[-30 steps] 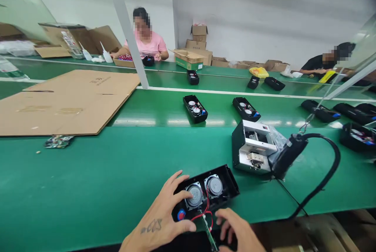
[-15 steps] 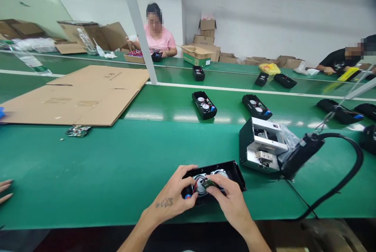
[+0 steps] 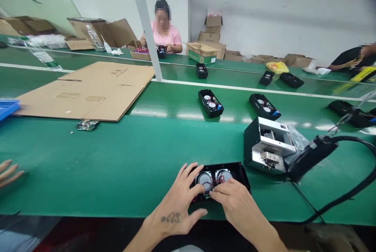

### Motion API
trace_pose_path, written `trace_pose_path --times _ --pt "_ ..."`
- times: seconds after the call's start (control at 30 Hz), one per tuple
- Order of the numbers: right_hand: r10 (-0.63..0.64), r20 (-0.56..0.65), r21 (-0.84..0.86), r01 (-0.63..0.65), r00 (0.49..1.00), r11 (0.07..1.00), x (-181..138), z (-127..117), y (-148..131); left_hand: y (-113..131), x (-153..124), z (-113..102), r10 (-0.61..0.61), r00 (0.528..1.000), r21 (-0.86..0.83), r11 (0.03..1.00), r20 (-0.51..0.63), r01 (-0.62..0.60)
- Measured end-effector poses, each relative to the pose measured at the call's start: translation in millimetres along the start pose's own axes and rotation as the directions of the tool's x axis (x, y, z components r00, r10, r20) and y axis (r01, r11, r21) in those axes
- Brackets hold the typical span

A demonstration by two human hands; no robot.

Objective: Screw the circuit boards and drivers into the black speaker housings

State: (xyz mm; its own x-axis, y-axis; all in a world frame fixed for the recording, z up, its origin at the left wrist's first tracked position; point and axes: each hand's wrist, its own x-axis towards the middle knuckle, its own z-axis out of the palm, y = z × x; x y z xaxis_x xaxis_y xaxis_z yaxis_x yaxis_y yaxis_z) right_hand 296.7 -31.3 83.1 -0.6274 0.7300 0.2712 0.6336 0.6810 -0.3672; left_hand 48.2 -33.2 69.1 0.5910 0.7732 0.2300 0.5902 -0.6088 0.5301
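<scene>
A black speaker housing (image 3: 243, 175) lies open side up near the front edge of the bench, with two round speakers (image 3: 205, 181) and thin red wires (image 3: 221, 179) inside. My left hand (image 3: 179, 201) spans its left end, fingertips over the far rim and index finger bent inside; the thumb sticks out by the near side. My right hand (image 3: 242, 205) is closed in a pinch at the near inner wall, on a small circuit board (image 3: 208, 195) that is mostly hidden by the fingers.
Right of the housing stands a metal-and-black machine (image 3: 266, 146), beside a hanging black tool (image 3: 313, 158) with a thick cable. Flattened cardboard (image 3: 88, 91) covers the left, circuit boards (image 3: 87, 125) at its edge. Another person's hand (image 3: 10, 173) is at far left. More housings (image 3: 210, 103) lie beyond.
My right hand has brought the circuit board from above the speakers down to the housing's near side. The left thumb has moved away from the wires. The view has shifted slightly left.
</scene>
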Motion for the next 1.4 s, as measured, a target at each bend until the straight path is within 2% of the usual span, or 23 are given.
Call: trace_pose_path --times 0.07,0.17,0.27,0.33,0.43,0.63,0.73,0.87,0.93,1.0,1.1,1.13,1.27,1.4 --pt "0.029 0.157 -0.002 -0.029 0.987 1.000 6.6 -2.8 -0.7 1.4 0.0 7.7 -0.011 1.000 0.067 0.998 0.013 0.010" --pt "0.075 0.352 0.001 -0.080 0.933 0.997 15.6 -15.0 -1.8 3.0 0.0 21.5 -0.012 1.000 0.164 0.986 -0.018 0.014" --pt "0.098 0.450 0.036 -0.128 0.888 0.991 17.2 -25.8 -3.4 4.2 -1.0 32.0 0.009 0.997 0.196 0.981 -0.082 0.008" --pt "0.135 0.473 0.072 -0.191 0.871 0.979 11.5 -27.7 -5.2 4.0 -2.0 36.0 0.012 0.993 0.175 0.985 -0.118 0.009" --pt "0.208 0.424 0.110 -0.278 0.882 0.954 -2.8 -22.1 -8.6 2.6 -3.3 38.6 0.001 0.991 0.129 0.992 -0.132 0.016" --pt "0.259 0.286 0.113 -0.301 0.922 0.947 -9.1 -5.2 -11.2 2.2 -1.5 33.0 0.015 0.997 0.172 0.985 -0.080 -0.001" --pt "0.224 0.243 0.058 -0.244 0.944 0.968 -4.6 3.6 -12.7 1.6 1.3 30.4 0.023 0.998 0.194 0.981 -0.067 -0.010" --pt "0.150 0.143 -0.131 -0.131 0.978 0.983 -8.3 20.2 -18.0 -4.3 4.3 34.6 0.027 0.997 0.157 0.987 -0.069 -0.016" --pt "0.142 0.146 -0.174 -0.116 0.979 0.978 -7.1 21.8 -19.7 -7.9 8.6 34.1 0.009 0.998 0.115 0.993 -0.057 -0.002" --pt "0.187 0.246 -0.165 -0.149 0.951 0.975 3.0 13.2 -18.4 -10.8 17.3 27.1 -0.053 0.999 0.035 0.998 -0.007 0.053" --pt "0.250 0.477 -0.100 -0.230 0.843 0.968 35.6 -15.4 -7.0 -15.5 38.8 4.5 -0.180 0.971 -0.110 0.974 0.160 0.199" --pt "0.241 0.508 -0.077 -0.235 0.827 0.969 49.0 -26.1 -0.8 -18.0 47.4 -4.5 -0.204 0.956 -0.141 0.961 0.213 0.237" --pt "0.175 0.577 -0.012 -0.205 0.798 0.979 94.2 -55.8 23.1 -33.4 78.9 -34.1 -0.194 0.929 -0.219 0.937 0.316 0.271" --pt "0.171 0.565 -0.045 -0.177 0.807 0.983 109.2 -58.6 25.9 -44.4 94.6 -46.0 -0.181 0.905 -0.287 0.909 0.384 0.304"
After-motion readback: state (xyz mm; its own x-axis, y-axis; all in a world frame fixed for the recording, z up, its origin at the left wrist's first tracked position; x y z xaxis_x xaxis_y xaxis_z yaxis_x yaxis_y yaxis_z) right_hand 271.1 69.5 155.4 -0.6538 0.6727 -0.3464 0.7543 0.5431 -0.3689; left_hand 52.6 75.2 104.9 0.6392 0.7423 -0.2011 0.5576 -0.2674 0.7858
